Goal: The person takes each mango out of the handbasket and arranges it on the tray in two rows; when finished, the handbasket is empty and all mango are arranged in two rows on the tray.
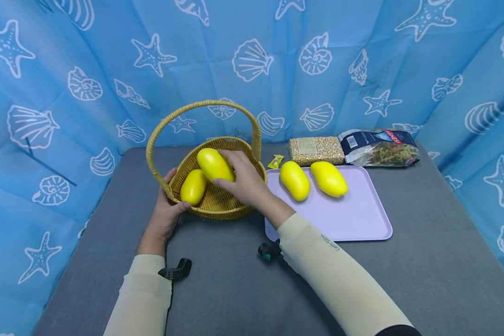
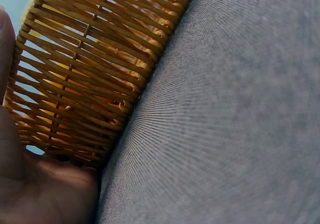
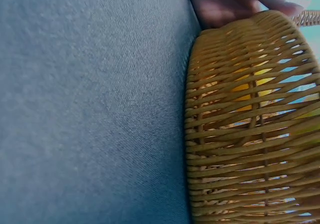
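Observation:
A wicker basket (image 1: 216, 213) with a tall arched handle stands on the grey cloth. My left hand (image 1: 164, 212) grips its left rim, thumb laid over the edge; in the left wrist view the palm (image 2: 50, 189) lies against the woven side (image 2: 90, 74). My right hand (image 1: 248, 179) holds a yellow mango (image 1: 213, 163) above the basket's opening, fingers and thumb around its right end. Another mango (image 1: 193, 187) lies inside, at the left. The right wrist view shows the basket's outer wall (image 3: 250, 139), with my left hand at the top; the right hand is out of that view.
A lilac tray (image 1: 340, 224) to the right bears two mangoes, one upright-lying (image 1: 295, 182), one slanted (image 1: 329, 179). Behind it lie a small yellow wrapped candy (image 1: 275, 161), a clear pack of pale grains (image 1: 317, 150) and a dark pasta bag (image 1: 380, 148). A blue curtain (image 1: 218, 51) hangs behind.

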Tool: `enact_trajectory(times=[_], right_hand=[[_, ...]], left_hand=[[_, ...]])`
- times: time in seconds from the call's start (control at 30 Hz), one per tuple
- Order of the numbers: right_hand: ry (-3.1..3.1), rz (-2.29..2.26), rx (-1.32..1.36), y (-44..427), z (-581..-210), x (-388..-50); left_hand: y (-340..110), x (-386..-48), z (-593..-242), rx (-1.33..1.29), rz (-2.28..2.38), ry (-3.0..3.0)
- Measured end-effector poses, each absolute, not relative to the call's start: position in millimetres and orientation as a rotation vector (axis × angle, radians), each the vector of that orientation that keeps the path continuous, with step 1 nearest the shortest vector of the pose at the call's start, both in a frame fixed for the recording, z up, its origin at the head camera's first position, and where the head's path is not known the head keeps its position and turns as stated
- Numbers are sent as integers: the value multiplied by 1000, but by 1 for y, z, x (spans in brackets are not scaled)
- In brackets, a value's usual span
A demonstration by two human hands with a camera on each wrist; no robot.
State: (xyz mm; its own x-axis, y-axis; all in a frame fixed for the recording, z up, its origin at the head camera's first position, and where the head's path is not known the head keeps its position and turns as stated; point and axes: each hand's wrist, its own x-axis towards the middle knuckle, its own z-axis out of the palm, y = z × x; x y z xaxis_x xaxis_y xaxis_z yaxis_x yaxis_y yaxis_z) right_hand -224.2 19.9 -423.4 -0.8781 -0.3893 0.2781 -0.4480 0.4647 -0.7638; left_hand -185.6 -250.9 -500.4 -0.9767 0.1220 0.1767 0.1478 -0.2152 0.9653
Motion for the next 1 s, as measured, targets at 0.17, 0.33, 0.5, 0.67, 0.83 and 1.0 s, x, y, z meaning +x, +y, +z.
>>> enact_trajectory(times=[0.17,0.33,0.5,0.67,0.83,1.0], right_hand=[[-2557,1464,786,29,-417,-211],[-2519,1550,790,44,-410,-196],[-2546,1608,726,62,-408,-180],[-2528,1652,696,79,-408,-165],[-2542,1648,667,95,-408,-151],[-2609,1629,629,111,-413,-135]], left_hand=[[-251,-186,-500,-338,-2412,-1957],[-251,-187,-502,-346,-2401,-1958],[-252,-188,-503,-350,-2414,-1936],[-251,-188,-503,-357,-2421,-1924],[-251,-187,-503,-358,-2424,-1917],[-251,-187,-502,-354,-2428,-1914]])
